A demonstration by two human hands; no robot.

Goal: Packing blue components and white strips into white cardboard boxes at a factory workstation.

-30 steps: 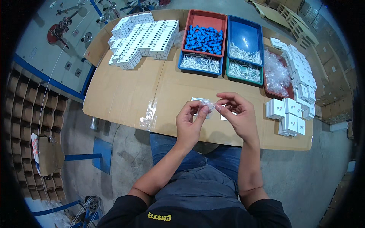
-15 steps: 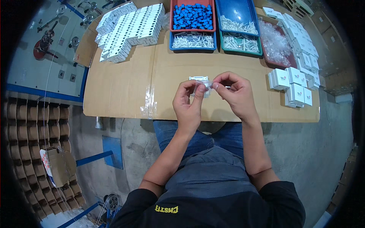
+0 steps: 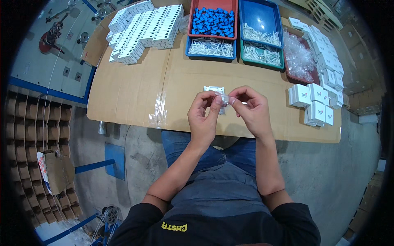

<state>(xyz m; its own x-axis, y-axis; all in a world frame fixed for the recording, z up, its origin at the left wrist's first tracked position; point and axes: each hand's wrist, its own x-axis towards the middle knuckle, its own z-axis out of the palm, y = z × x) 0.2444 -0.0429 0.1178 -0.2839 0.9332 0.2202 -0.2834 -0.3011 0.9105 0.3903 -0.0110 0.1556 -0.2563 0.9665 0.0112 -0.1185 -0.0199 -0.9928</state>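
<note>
A small clear plastic bag is pinched between my two hands above the cardboard-covered table. My left hand grips its left side between thumb and fingers, while the fingertips of my right hand hold the right side. The bag looks crumpled; whether anything lies inside it is too small to make out. Just beyond and below my fingers, a white plastic part rests on the cardboard, partly hidden by the bag and my hands.
Rows of white boxed units stand at the far left. Along the back are a red tray of blue parts and blue and green trays of white pins. A dark red tray holds clear bags; white square pieces are stacked at right.
The clear bag has gone from stretched flat to bunched between my fingertips. My hands stay close together, and the whole view has shifted slightly.
</note>
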